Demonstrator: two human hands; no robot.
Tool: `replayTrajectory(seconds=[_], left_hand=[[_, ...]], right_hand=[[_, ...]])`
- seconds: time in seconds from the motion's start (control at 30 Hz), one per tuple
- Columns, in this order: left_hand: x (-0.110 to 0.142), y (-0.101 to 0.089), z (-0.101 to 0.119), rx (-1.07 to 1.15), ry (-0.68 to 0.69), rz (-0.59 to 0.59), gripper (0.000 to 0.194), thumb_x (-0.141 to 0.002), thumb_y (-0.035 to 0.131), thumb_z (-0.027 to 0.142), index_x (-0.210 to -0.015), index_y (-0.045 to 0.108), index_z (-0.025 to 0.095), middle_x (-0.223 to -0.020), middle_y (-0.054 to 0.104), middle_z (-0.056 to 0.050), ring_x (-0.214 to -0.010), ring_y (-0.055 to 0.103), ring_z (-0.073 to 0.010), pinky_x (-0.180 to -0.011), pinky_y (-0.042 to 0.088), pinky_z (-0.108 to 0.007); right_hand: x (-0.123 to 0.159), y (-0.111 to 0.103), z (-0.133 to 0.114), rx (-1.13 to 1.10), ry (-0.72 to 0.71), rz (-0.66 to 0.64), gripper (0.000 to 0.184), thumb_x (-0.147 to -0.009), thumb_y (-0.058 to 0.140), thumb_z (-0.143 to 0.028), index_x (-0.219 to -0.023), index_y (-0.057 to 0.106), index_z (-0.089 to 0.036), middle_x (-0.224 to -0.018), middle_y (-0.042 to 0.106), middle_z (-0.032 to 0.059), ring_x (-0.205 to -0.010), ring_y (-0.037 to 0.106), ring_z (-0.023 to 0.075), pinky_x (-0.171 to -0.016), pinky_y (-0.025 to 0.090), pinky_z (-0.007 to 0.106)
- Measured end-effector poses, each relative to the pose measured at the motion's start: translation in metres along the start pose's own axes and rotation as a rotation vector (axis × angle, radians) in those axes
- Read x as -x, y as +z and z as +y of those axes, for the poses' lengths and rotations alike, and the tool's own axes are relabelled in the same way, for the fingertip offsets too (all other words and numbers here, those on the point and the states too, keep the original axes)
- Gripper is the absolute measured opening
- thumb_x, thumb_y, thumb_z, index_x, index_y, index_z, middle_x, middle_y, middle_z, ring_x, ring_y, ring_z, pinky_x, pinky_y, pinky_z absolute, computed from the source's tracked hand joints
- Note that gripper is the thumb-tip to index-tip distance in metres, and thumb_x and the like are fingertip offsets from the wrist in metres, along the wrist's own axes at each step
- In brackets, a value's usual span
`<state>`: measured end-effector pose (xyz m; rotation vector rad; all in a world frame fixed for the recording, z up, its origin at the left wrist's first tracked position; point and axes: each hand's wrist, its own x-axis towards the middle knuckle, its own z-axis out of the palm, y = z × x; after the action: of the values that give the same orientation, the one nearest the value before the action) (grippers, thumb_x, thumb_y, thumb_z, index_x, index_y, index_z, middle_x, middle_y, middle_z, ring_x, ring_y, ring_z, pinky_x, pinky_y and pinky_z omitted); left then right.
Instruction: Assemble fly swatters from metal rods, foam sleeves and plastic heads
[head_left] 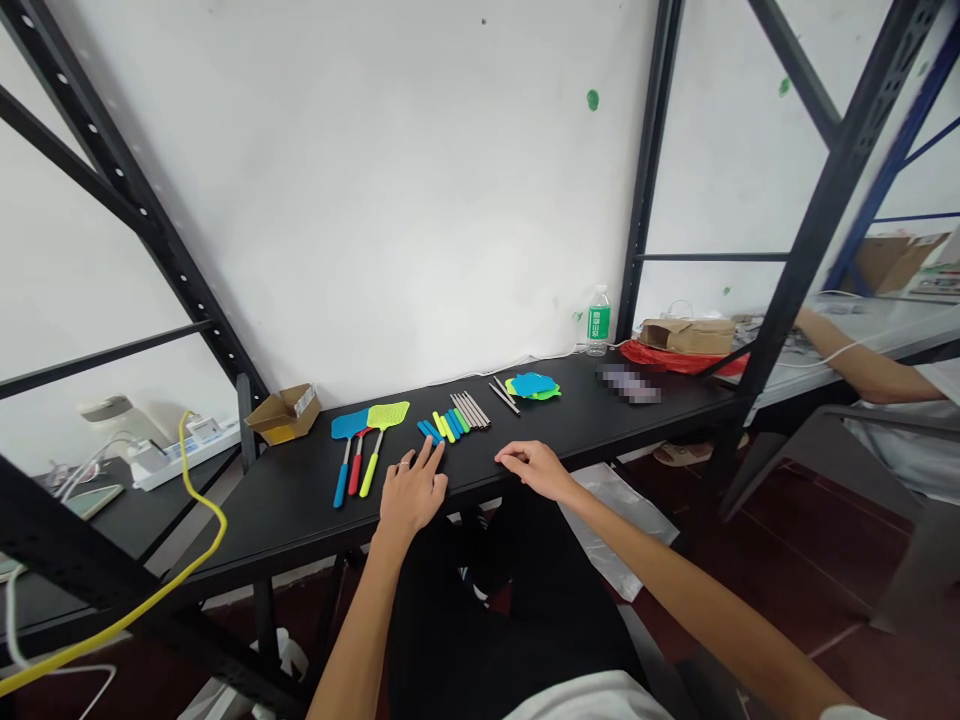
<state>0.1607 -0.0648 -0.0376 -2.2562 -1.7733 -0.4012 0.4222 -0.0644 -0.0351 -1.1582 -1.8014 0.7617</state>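
My left hand rests on the black table with its fingers spread, the fingertips at the near ends of a row of coloured handle sleeves in blue, yellow and green. To its left lie three assembled fly swatters, one blue, one red and one yellow-green. My right hand is at the table's front edge, fingers curled in, with nothing visible in them. Several metal rods lie beside the sleeves, and a few more rods lie near a pile of blue and green swatter heads.
An open cardboard box stands at the table's left end. At the back right are a water bottle, a blurred-out item and a carton on red plastic. Black rack posts frame the table. Another person's arm shows at far right.
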Motion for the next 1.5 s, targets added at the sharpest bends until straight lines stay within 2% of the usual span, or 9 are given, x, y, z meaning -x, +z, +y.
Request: replayTrajectory(seconds=[0.17,0.3,0.6,0.8,0.9,1.03,1.2,1.4,1.5], left_hand=[[0.003,-0.003,0.002,-0.001,0.058,-0.023,0.058,-0.096,0.032,0.033,-0.153,0.039,0.031,-0.162,0.030,0.002,-0.142,0.036,-0.0326,-0.107,0.034,-0.048],[0.002,-0.004,0.003,0.032,0.040,-0.037,0.056,-0.098,0.034,0.052,-0.149,0.045,0.032,-0.160,0.037,-0.001,-0.142,0.037,-0.0339,-0.110,0.032,-0.049],[0.006,-0.006,0.005,0.081,0.043,0.128,0.052,-0.096,0.041,0.054,-0.137,0.058,0.027,-0.138,0.057,-0.009,-0.128,0.049,-0.0323,-0.104,0.040,-0.046],[0.005,-0.002,0.003,0.068,-0.010,0.104,0.061,-0.095,0.042,0.057,-0.145,0.049,0.023,-0.154,0.042,-0.012,-0.141,0.037,-0.0341,-0.109,0.036,-0.047],[0.004,0.001,0.002,0.082,-0.010,0.073,0.061,-0.095,0.040,0.058,-0.145,0.050,0.024,-0.149,0.049,-0.011,-0.138,0.042,-0.0327,-0.111,0.035,-0.047],[0.005,0.004,0.002,0.091,-0.022,0.122,0.061,-0.094,0.042,0.056,-0.144,0.051,0.023,-0.144,0.053,-0.012,-0.132,0.047,-0.0329,-0.108,0.038,-0.047],[0.005,0.008,0.001,0.042,-0.063,0.147,0.066,-0.091,0.046,0.061,-0.147,0.049,0.025,-0.157,0.039,-0.012,-0.148,0.026,-0.0360,-0.116,0.029,-0.050],[0.004,0.005,0.001,0.055,-0.033,0.081,0.059,-0.094,0.038,0.061,-0.139,0.057,0.028,-0.146,0.052,-0.012,-0.137,0.044,-0.0330,-0.112,0.034,-0.051],[0.005,0.005,0.002,0.047,-0.051,0.129,0.060,-0.093,0.042,0.061,-0.140,0.055,0.028,-0.153,0.044,-0.012,-0.143,0.036,-0.0350,-0.113,0.032,-0.051]], right_hand=[[-0.002,-0.001,-0.001,0.040,-0.003,0.000,0.028,-0.087,0.056,-0.036,-0.094,0.078,-0.021,-0.076,0.070,0.0037,-0.067,0.062,0.0174,-0.062,0.046,0.027],[-0.004,-0.002,-0.007,0.089,0.006,-0.011,0.028,-0.088,0.055,-0.039,-0.093,0.077,-0.022,-0.073,0.070,0.0031,-0.067,0.063,0.0182,-0.062,0.044,0.027],[-0.007,0.000,0.003,0.054,-0.010,-0.041,0.029,-0.088,0.055,-0.040,-0.095,0.077,-0.023,-0.076,0.070,0.0037,-0.068,0.061,0.0180,-0.059,0.046,0.026],[-0.005,0.002,0.008,0.072,-0.019,-0.038,0.030,-0.088,0.054,-0.039,-0.096,0.077,-0.022,-0.072,0.068,0.0028,-0.063,0.058,0.0167,-0.058,0.046,0.026],[-0.003,0.003,0.007,0.072,-0.017,-0.036,0.031,-0.089,0.054,-0.040,-0.098,0.077,-0.022,-0.070,0.067,0.0025,-0.063,0.058,0.0169,-0.059,0.047,0.027],[-0.002,0.003,0.007,0.066,-0.018,-0.033,0.030,-0.089,0.054,-0.039,-0.097,0.078,-0.022,-0.076,0.070,0.0039,-0.068,0.060,0.0180,-0.059,0.049,0.027],[-0.001,0.003,0.004,0.073,-0.032,-0.030,0.030,-0.089,0.053,-0.038,-0.097,0.077,-0.022,-0.081,0.072,0.0036,-0.067,0.061,0.0171,-0.058,0.048,0.026],[0.000,0.003,0.001,0.119,-0.041,-0.009,0.029,-0.088,0.053,-0.036,-0.094,0.078,-0.022,-0.075,0.071,0.0022,-0.062,0.061,0.0165,-0.058,0.048,0.026],[0.000,0.004,0.001,0.107,-0.040,-0.003,0.029,-0.088,0.053,-0.036,-0.094,0.078,-0.022,-0.079,0.073,0.0028,-0.066,0.063,0.0175,-0.059,0.049,0.026]])
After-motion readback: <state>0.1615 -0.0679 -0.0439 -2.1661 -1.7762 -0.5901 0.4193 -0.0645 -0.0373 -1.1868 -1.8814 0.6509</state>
